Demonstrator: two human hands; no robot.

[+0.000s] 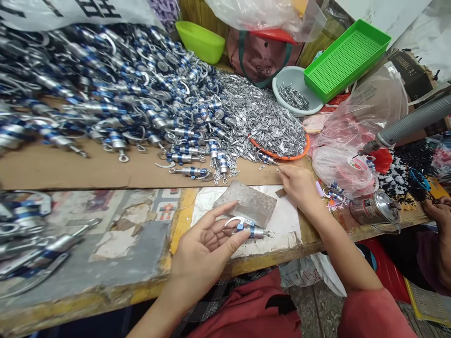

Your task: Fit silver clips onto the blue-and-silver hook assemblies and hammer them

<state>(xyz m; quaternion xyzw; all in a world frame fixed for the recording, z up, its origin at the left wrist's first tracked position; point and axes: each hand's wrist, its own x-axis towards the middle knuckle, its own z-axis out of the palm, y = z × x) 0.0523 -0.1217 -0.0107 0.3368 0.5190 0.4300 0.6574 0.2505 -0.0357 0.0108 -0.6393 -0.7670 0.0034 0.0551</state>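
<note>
My left hand [206, 246] pinches a silver swivel hook with blue bands [248, 228] between thumb and fingers, just above the table's front edge. My right hand [296, 183] reaches forward with its fingers curled down on the table beside the orange tray [306, 146], which is heaped with small flat metal link pieces [271, 124]; whether it grips one is hidden. A grey metal block [250, 203] lies between the two hands. A big pile of finished blue-banded hooks [116, 89] covers the table's far left.
A grey bowl of metal parts [295, 89], a green mesh tray [347, 56] and a green bowl [200, 41] stand at the back. Plastic bags [343, 169] and a steel tin [375, 209] lie right. Another person's hand [439, 209] is at the far right. More hooks [31, 239] lie near left.
</note>
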